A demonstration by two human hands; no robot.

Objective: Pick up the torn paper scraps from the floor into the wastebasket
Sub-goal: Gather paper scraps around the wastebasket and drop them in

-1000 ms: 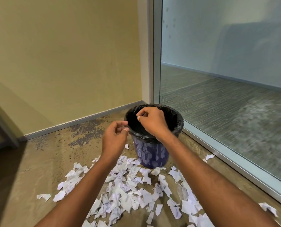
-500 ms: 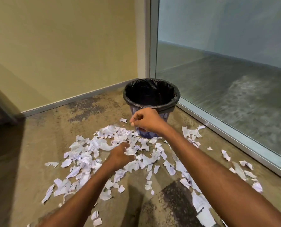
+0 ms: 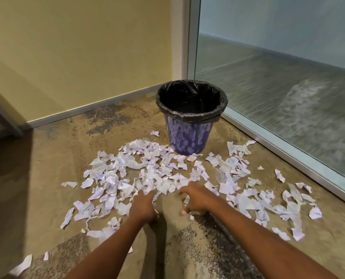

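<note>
A purple wastebasket (image 3: pixel 188 137) lined with a black bag stands upright in the corner of the floor. Several white torn paper scraps (image 3: pixel 147 168) lie spread over the brown floor in front of it and off to the right (image 3: pixel 288 206). My left hand (image 3: pixel 143 207) reaches down to the near edge of the pile, its fingers stretched onto the scraps. My right hand (image 3: pixel 197 198) hovers just to the right of it with fingers spread, low over the floor, holding nothing that I can see.
A yellow wall with a metal baseboard (image 3: pixel 91 106) runs behind the basket. A glass partition in a metal frame (image 3: pixel 288 158) borders the floor on the right. A dark slanted post (image 3: pixel 4 119) stands at the far left. Stray scraps (image 3: pixel 22 266) lie near my left forearm.
Both hands have left the basket rim and dropped to the floor near the scraps. The view has tilted down and pulled back, so more of the scattered paper shows.
</note>
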